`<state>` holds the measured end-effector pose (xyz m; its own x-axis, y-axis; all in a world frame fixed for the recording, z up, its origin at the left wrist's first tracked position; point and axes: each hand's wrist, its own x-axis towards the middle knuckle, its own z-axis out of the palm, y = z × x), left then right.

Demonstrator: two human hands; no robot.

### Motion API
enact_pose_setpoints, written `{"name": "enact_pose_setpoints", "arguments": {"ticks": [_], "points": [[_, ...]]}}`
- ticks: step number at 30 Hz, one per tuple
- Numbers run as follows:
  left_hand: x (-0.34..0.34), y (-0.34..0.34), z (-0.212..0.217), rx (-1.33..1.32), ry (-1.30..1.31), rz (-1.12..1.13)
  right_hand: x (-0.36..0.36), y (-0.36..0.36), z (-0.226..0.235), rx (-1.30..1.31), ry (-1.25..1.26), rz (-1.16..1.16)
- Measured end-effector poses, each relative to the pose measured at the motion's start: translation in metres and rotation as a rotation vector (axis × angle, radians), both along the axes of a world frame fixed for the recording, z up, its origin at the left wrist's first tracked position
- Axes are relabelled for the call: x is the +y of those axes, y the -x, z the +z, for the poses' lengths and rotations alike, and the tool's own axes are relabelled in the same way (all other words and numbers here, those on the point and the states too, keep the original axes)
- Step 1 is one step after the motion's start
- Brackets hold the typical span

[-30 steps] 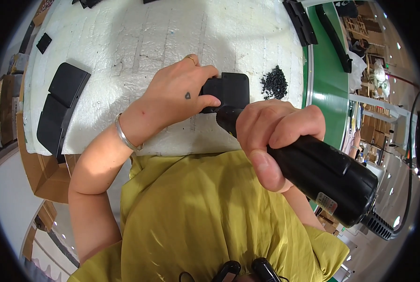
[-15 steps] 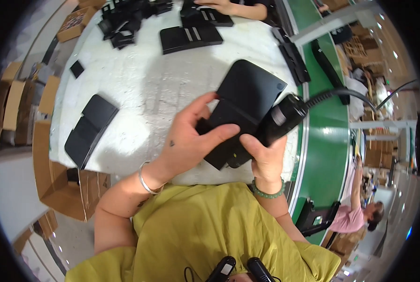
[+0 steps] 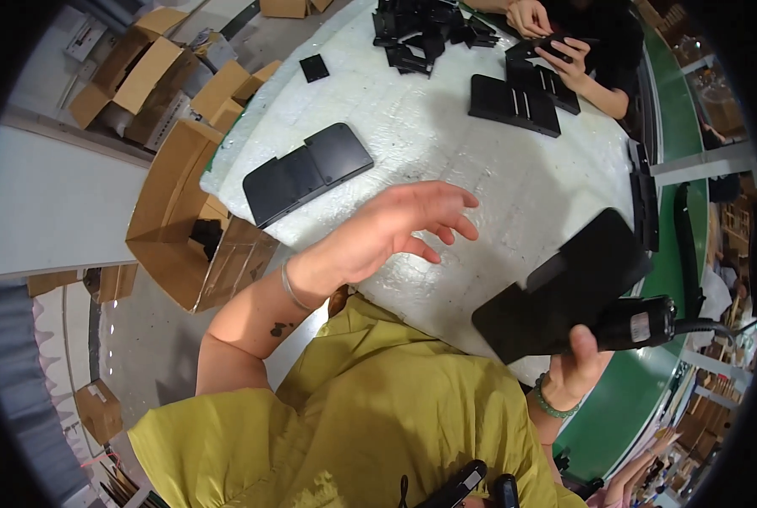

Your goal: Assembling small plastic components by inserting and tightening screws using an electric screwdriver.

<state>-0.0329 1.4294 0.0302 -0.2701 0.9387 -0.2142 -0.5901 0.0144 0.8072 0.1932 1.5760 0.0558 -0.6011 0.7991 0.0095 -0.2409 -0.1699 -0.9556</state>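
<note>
My left hand (image 3: 404, 224) hovers over the white-covered table (image 3: 446, 288), its fingers apart and holding nothing. To its left a black plastic casing (image 3: 311, 169) with a stepped edge lies on the tabletop. My right hand (image 3: 575, 372) is wrapped round a black corded electric screwdriver (image 3: 636, 325), whose tip is hidden. A second black stepped casing (image 3: 569, 275) is right by the tool at the table's right side, partly behind my right thumb. Whether that hand also supports the casing, I cannot tell.
An open cardboard box (image 3: 171, 229) stands against the table's left edge. Black parts (image 3: 412, 38) are heaped at the far side, near two black casings (image 3: 514, 103). Across the table, a co-worker's hands (image 3: 564, 59) hold a black part. A green conveyor (image 3: 619, 402) runs along the right.
My left hand has let go of the casing and moved away to the left, opening. The screwdriver and casing now appear farther right. The whole view has swung leftward.
</note>
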Motion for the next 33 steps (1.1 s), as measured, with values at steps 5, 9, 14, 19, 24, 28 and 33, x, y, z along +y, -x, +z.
{"name": "enact_pose_setpoints", "arguments": {"ticks": [5, 9, 14, 19, 24, 28, 33], "points": [[-0.021, -0.044, -0.012, -0.024, -0.120, -0.044, -0.002, 0.019, -0.026, -0.219, -0.142, 0.119], [-0.097, 0.009, -0.034, 0.302, 0.213, 0.633, 0.005, 0.031, -0.009, -0.135, 0.002, 0.205], [-0.155, 0.046, -0.034, 0.209, 0.457, 0.867, 0.018, 0.032, -0.015, -0.130, 0.017, 0.109], [-0.161, 0.058, -0.052, 0.095, 0.436, 0.792, 0.007, 0.035, -0.014, -0.065, 0.015, 0.178], [-0.228, 0.103, -0.074, 0.130, 0.195, 1.308, 0.021, 0.018, -0.018, -0.097, -0.018, 0.098], [-0.298, 0.143, -0.087, -0.279, 0.088, 1.354, 0.030, 0.015, -0.014, -0.080, 0.039, 0.061], [-0.217, 0.144, -0.064, 0.010, 0.214, 1.100, 0.022, 0.025, -0.005, -0.135, 0.070, 0.021]]}}
